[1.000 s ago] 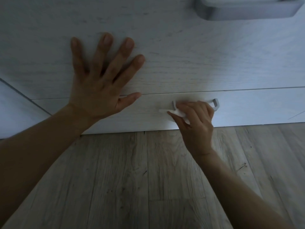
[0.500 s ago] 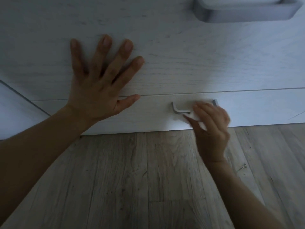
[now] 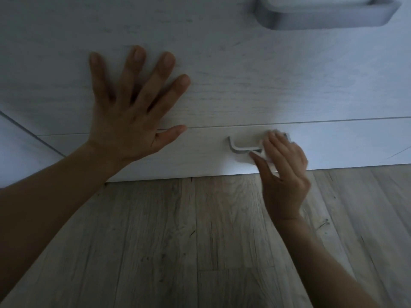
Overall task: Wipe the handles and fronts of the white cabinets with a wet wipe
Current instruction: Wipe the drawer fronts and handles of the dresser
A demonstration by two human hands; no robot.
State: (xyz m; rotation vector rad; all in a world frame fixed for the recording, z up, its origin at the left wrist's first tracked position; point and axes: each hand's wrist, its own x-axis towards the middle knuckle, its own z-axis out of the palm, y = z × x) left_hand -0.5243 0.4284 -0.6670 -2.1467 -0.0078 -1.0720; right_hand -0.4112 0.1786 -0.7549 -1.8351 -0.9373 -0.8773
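Observation:
White wood-grain cabinet fronts fill the top of the head view: an upper drawer front (image 3: 244,74) and a lower drawer front (image 3: 200,156) just above the floor. My left hand (image 3: 131,112) lies flat with spread fingers on the upper front. My right hand (image 3: 282,172) pinches a white wet wipe (image 3: 265,157) around the right end of the lower drawer's small grey handle (image 3: 240,147). The handle's left half is bare; its right end is hidden by my fingers and the wipe.
A larger grey handle (image 3: 322,16) juts from the upper front at top right. Grey-brown plank flooring (image 3: 200,241) spreads below the cabinet. A side panel edge (image 3: 26,132) runs diagonally at far left.
My right hand slid the wipe along the lower handle from its left part to its right end, uncovering the left half. My left hand stayed pressed on the upper front.

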